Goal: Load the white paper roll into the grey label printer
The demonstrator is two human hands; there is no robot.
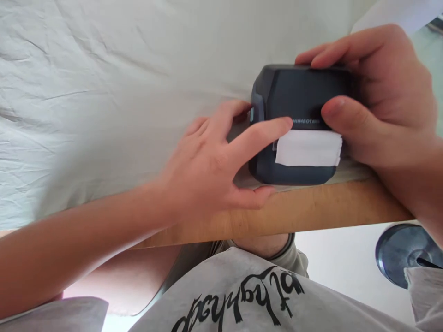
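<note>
A dark label printer (304,92) with "NIIMBOT" lettering stands close to the front edge of the table. From its slot comes a strip of white label paper (308,148), lying over the front of the casing. My right hand (384,97) grips the printer's right side, thumb on top and fingers along the far side. Around the left side is my left hand (221,157): its index fingertip rests on the top beside the lettering, the thumb is at the near lower edge, and another finger touches the left side. The printer's underside is hidden.
A wrinkled pale cloth (104,92) covers the table, leaving a bare wooden edge (294,207) in front. Something white (398,16) lies at the far right corner. Below, on the floor at right, is a round dark base (394,253). My legs are under the edge.
</note>
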